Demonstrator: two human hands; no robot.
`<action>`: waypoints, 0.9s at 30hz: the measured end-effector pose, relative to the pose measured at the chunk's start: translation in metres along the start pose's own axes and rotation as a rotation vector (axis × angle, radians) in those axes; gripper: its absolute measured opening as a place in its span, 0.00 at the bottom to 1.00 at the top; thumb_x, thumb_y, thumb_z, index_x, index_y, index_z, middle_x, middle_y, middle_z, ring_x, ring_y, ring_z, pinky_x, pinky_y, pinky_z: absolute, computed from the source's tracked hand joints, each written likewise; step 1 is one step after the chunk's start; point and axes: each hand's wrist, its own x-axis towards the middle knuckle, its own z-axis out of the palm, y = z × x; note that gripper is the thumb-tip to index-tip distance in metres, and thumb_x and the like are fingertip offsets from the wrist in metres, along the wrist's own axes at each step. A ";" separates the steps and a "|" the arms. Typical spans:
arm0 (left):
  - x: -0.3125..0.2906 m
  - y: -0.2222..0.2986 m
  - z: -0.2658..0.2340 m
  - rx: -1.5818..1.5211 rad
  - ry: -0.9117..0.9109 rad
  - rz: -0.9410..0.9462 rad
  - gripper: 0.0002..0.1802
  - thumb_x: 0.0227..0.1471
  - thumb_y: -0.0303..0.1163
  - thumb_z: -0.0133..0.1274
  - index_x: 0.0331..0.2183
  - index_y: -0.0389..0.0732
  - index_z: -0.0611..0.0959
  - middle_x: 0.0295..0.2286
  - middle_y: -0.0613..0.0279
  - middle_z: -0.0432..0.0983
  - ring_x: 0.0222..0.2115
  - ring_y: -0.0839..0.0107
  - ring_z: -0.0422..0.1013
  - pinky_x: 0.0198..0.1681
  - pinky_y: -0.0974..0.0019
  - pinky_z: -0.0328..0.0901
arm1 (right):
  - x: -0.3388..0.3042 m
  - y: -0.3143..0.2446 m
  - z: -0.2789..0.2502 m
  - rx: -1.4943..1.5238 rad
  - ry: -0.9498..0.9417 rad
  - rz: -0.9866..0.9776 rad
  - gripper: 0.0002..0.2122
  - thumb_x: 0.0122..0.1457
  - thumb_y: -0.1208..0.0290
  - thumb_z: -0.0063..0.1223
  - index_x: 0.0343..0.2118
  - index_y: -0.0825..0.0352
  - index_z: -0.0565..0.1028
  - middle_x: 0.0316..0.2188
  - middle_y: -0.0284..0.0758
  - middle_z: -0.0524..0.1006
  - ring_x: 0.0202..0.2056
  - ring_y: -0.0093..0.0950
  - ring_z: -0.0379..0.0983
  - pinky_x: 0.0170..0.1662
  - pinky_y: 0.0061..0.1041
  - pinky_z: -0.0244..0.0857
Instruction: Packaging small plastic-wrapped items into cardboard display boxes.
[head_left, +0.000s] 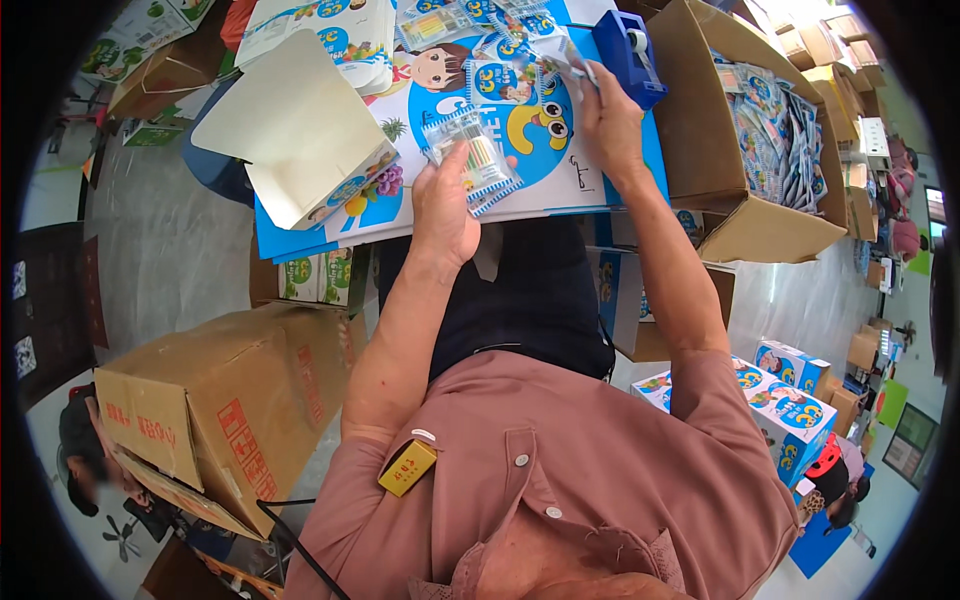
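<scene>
My left hand (445,205) is closed around a few small clear sachets (484,168) with blue striped ends, the thumb lying on top. Over the far right of the tabletop, my right hand (612,118) pinches another sachet (562,54) between thumb and fingers. Several more sachets (503,82) lie loose on the blue-and-white printed cardboard (590,178) beyond my hands. To the left of my left hand, an open white paper box (300,130) tilts with its flap up; its inside looks pale and bare from here.
A blue tape dispenser (628,62) stands beside my right hand. Right of the table, an open brown carton (705,130) holds many sachets. Flat white printed boxes (345,40) are stacked far left. A large brown carton (220,390) sits at lower left, printed boxes (790,405) at lower right.
</scene>
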 end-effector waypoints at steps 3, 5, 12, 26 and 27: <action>0.004 -0.004 0.006 -0.067 -0.080 -0.149 0.21 0.67 0.40 0.50 0.54 0.36 0.74 0.47 0.52 0.79 0.44 0.57 0.79 0.49 0.53 0.76 | -0.011 -0.004 -0.003 0.490 0.128 0.073 0.16 0.71 0.71 0.46 0.57 0.70 0.71 0.45 0.41 0.81 0.42 0.33 0.81 0.46 0.33 0.78; 0.006 -0.010 0.015 -0.092 -0.112 -0.139 0.21 0.67 0.40 0.49 0.54 0.37 0.74 0.47 0.53 0.78 0.45 0.58 0.79 0.48 0.53 0.76 | -0.024 -0.014 -0.003 0.823 0.106 0.193 0.15 0.71 0.71 0.46 0.56 0.71 0.72 0.44 0.40 0.80 0.44 0.30 0.80 0.46 0.32 0.78; 0.005 -0.009 0.023 -0.320 -0.291 -0.070 0.22 0.69 0.45 0.45 0.55 0.41 0.74 0.49 0.56 0.77 0.47 0.63 0.78 0.49 0.53 0.75 | -0.070 -0.054 -0.005 0.232 -0.028 -0.430 0.13 0.69 0.74 0.50 0.52 0.71 0.78 0.47 0.37 0.82 0.49 0.28 0.79 0.52 0.28 0.71; -0.004 -0.031 0.018 -0.119 -0.136 0.231 0.18 0.67 0.38 0.51 0.54 0.40 0.75 0.48 0.60 0.77 0.50 0.68 0.75 0.51 0.62 0.73 | -0.078 -0.086 0.042 0.781 0.153 0.353 0.10 0.66 0.70 0.57 0.45 0.70 0.77 0.41 0.33 0.79 0.39 0.19 0.74 0.44 0.22 0.68; -0.006 -0.032 0.018 -0.043 -0.136 0.291 0.18 0.66 0.36 0.53 0.53 0.39 0.75 0.48 0.60 0.77 0.49 0.68 0.75 0.51 0.63 0.73 | -0.080 -0.088 0.045 0.607 0.205 0.276 0.10 0.65 0.71 0.58 0.46 0.69 0.77 0.42 0.34 0.79 0.40 0.20 0.74 0.44 0.23 0.68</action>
